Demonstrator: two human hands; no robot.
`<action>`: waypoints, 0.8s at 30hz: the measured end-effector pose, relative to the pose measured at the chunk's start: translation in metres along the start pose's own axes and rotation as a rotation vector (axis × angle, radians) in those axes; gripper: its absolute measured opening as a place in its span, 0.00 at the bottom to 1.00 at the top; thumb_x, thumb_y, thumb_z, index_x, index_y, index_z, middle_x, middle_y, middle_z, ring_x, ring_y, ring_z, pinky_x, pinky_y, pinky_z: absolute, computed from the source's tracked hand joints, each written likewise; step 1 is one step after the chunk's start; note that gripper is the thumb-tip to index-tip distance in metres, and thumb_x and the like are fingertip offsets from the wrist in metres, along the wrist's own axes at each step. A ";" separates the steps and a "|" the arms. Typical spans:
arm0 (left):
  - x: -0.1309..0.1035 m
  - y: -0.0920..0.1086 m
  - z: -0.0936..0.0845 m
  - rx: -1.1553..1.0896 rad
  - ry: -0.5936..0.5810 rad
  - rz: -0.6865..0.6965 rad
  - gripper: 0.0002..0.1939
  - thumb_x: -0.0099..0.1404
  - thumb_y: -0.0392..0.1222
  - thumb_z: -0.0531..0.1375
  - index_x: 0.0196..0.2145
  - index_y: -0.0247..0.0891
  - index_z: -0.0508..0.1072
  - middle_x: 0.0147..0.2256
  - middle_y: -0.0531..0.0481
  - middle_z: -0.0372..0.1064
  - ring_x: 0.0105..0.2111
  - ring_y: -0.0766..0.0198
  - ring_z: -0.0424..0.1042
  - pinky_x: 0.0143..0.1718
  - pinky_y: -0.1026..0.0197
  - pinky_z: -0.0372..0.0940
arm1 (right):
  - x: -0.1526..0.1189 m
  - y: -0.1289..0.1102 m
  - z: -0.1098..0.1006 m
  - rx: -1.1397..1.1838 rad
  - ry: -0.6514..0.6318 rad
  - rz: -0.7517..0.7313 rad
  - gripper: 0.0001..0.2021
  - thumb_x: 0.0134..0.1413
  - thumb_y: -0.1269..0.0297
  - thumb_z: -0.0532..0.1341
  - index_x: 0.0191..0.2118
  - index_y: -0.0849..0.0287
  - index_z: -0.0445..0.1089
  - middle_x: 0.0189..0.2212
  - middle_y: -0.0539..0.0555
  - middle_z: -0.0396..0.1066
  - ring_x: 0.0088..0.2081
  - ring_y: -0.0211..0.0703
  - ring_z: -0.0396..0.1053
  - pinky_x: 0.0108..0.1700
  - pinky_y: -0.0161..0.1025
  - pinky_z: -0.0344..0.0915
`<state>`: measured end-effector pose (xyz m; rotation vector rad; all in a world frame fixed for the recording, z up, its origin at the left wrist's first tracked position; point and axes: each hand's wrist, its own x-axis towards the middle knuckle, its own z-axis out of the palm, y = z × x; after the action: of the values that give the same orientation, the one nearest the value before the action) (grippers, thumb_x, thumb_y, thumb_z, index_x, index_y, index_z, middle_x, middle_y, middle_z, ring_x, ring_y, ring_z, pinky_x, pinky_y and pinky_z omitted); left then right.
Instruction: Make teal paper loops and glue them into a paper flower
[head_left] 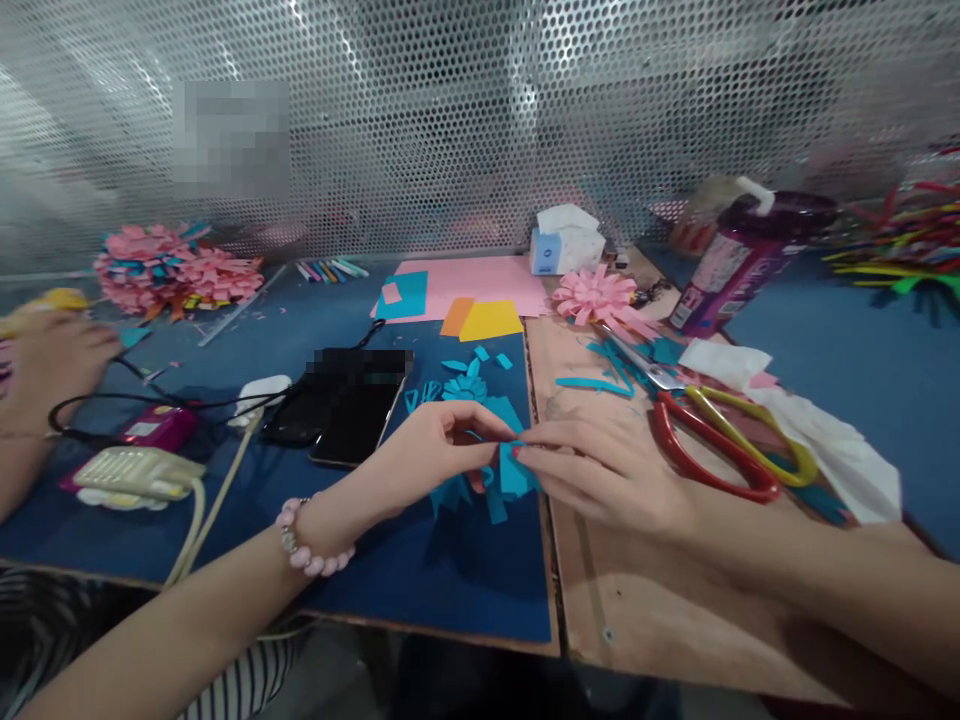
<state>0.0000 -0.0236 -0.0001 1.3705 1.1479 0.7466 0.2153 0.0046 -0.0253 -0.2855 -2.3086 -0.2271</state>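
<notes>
Near the middle of the table, both hands meet at a blue paper piece (515, 474) made of strips. My left hand (442, 445), with a pink bead bracelet at its wrist, pinches the paper from the left, thumb and forefinger forming a ring. The fingers of my right hand (600, 465) press the same paper from the right. Loose blue strips hang below the fingers. A blue paper flower (465, 386) lies just behind my left hand. Red and yellow handled scissors (712, 440) rest to the right, beyond my right hand.
Two dark phones (364, 405), cables and a power strip (139, 475) lie left. Behind are pink sheets (487, 275), yellow paper (491, 321), a pink flower (596, 297) and a tissue box (566, 245). A purple bottle (731, 270) stands right. Another person's hand (60, 350) is far left.
</notes>
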 end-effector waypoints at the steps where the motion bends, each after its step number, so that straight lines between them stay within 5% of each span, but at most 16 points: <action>1: 0.000 0.000 0.000 0.004 0.001 0.001 0.07 0.56 0.40 0.64 0.34 0.38 0.76 0.26 0.52 0.71 0.21 0.68 0.70 0.25 0.65 0.66 | -0.001 0.000 0.000 0.003 -0.008 -0.004 0.13 0.57 0.70 0.60 0.49 0.57 0.67 0.39 0.56 0.74 0.38 0.42 0.70 0.38 0.40 0.69; 24: -0.003 0.001 0.003 -0.036 -0.023 -0.044 0.08 0.56 0.38 0.64 0.35 0.37 0.75 0.24 0.52 0.71 0.21 0.67 0.71 0.25 0.64 0.67 | 0.005 -0.002 -0.007 -0.096 -0.052 -0.124 0.09 0.59 0.73 0.56 0.45 0.63 0.68 0.34 0.57 0.75 0.34 0.44 0.69 0.34 0.42 0.69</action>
<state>0.0019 -0.0272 0.0007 1.3163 1.1380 0.7152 0.2160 0.0014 -0.0175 -0.1979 -2.3739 -0.3976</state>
